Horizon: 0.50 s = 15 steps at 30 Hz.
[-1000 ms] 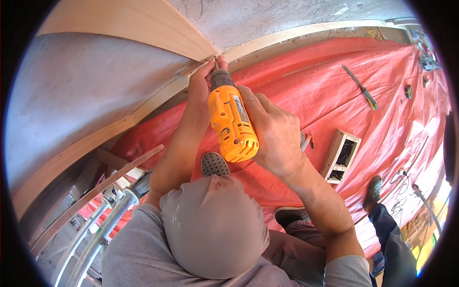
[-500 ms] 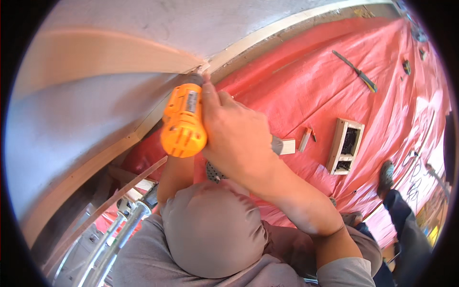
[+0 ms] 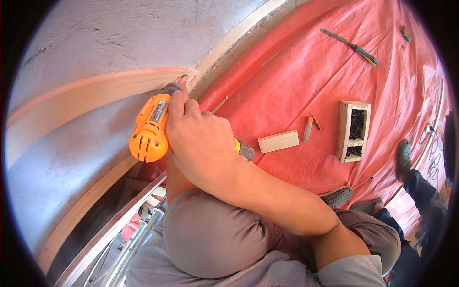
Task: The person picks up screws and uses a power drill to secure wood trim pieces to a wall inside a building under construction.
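Grasping orange power drill in right hand, with fingers bent round its handle. Located left of centre, pointing away toward the far right end of curved wooden board, close to pale wooden strip. Unable to tell of contact at the drill's tip. Seen of left hand: only 1 finger beside the tip, otherwise hidden; cannot tell whether clasping or released. Lying to the right on red sheet: wooden block, then 2-compartment wooden tray holding small dark items. Lying farther off, beyond tray: yellow-and-dark-handled tool. Seen right of tray: another person's clog.
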### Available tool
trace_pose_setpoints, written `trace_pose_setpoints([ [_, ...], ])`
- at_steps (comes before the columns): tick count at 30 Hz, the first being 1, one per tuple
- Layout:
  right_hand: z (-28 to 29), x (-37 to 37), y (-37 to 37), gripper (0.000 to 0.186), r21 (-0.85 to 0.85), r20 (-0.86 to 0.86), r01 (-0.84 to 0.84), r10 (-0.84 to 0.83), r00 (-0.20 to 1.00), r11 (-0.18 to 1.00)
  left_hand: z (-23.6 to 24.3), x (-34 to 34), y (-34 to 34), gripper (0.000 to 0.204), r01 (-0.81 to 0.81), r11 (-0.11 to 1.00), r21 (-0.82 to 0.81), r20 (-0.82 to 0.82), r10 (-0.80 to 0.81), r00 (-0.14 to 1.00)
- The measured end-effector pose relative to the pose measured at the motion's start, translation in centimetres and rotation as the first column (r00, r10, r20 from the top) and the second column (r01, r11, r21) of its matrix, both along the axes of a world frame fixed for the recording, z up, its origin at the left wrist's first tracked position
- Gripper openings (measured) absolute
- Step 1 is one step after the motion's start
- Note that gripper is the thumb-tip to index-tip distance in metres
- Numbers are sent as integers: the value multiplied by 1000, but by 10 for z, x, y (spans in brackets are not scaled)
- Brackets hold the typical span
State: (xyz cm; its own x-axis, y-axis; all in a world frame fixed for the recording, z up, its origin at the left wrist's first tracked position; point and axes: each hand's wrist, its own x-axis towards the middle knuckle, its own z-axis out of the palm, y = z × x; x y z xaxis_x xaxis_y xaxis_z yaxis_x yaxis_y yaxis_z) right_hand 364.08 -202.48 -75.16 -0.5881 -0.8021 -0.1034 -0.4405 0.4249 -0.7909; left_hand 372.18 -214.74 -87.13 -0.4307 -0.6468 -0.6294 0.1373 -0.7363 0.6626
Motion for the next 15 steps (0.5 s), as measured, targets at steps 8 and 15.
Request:
trace_pose_setpoints([
  [8,1,-15,-3,74,6,40,-47,47,998,999,3,-3,2,41,37,999,-38,7,-37,999],
  [15,2,-20,-2,68,-6,126,-68,68,990,998,5,-1,1,42,56,997,-53,11,-56,998],
])
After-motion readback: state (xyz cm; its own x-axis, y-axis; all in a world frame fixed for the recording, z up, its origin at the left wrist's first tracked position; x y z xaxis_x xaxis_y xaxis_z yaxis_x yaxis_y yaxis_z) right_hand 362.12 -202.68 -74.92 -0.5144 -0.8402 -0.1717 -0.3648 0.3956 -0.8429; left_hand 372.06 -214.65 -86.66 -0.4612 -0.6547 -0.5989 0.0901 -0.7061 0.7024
